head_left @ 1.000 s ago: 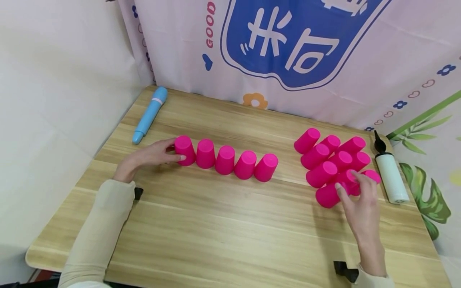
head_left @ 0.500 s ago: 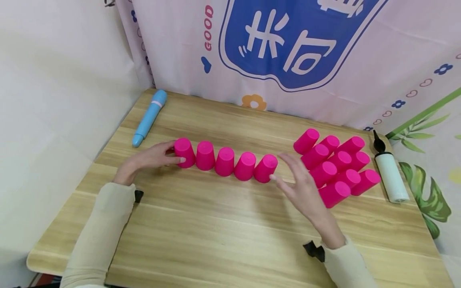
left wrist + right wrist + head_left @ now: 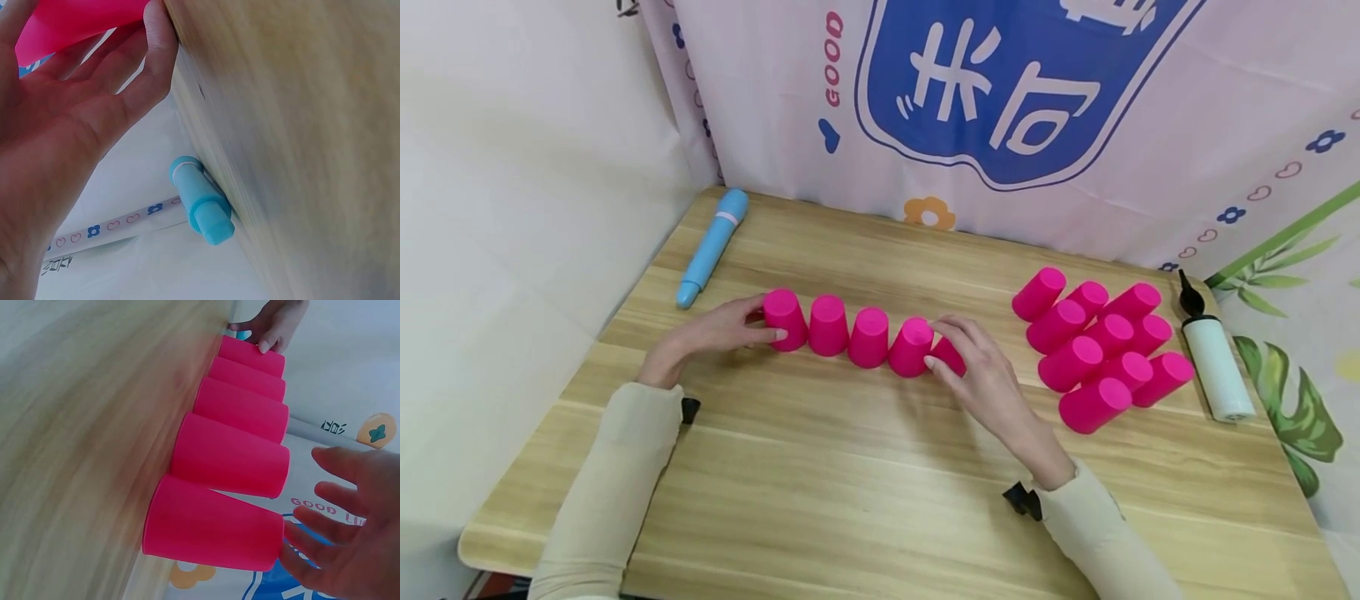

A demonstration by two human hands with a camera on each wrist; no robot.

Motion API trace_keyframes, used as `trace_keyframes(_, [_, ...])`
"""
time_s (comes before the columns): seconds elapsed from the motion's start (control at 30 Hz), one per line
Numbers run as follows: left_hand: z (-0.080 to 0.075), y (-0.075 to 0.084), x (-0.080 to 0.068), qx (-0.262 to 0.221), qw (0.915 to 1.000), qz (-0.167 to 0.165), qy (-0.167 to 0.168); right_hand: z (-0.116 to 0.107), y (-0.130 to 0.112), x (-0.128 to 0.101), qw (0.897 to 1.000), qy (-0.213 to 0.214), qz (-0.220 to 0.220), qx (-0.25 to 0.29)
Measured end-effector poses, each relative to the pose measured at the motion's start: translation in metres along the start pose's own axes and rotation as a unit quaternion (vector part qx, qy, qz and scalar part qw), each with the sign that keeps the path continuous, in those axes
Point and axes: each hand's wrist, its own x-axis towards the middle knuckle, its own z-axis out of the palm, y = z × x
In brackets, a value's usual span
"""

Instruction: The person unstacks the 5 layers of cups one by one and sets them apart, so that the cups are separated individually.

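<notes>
Head view: the right hand (image 3: 981, 375) has moved over from the cup pile (image 3: 1097, 342) to the last cup (image 3: 953, 357) in the row (image 3: 868, 335), fingers straight, touching. The left hand (image 3: 711, 332) stays, fingers straight against the first cup (image 3: 785, 318).
Left wrist view: straight fingers (image 3: 125, 62) touch pink.
Right wrist view: fingers (image 3: 325, 512) spread by the cup top.

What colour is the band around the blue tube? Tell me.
White, on the blue tube; the left wrist view shows it best.

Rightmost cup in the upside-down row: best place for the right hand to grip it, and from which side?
Grip the rightmost cup round its tapered side wall near the closed base, coming from above. It stands mouth-down, and the neighbouring cup blocks its left flank; the right hand already reaches over it.
</notes>
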Motion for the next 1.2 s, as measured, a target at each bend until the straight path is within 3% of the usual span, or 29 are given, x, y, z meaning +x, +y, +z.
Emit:
trace_keyframes(0.27, [-0.001,0.0,0.0,0.002,1.0,0.002,0.001,0.003,0.007,-0.001,0.999,0.011,0.031,-0.035])
trace_keyframes(0.7, [0.0,-0.001,0.001,-0.001,1.0,0.003,0.0,-0.003,0.016,-0.006,0.999,-0.005,0.046,-0.019])
trace_keyframes(0.87, [0.0,-0.004,0.002,0.0,1.0,0.002,0.001,-0.033,0.014,-0.01,0.998,0.059,0.009,-0.02])
trace_keyframes(1.0, [-0.001,-0.006,0.003,0.0,1.0,0.0,0.002,-0.067,0.011,-0.016,0.992,0.121,0.016,-0.026])
trace_keyframes(1.2, [0.0,-0.005,0.003,0.003,1.0,0.008,0.002,-0.116,0.019,-0.036,0.97,0.23,0.055,-0.06])
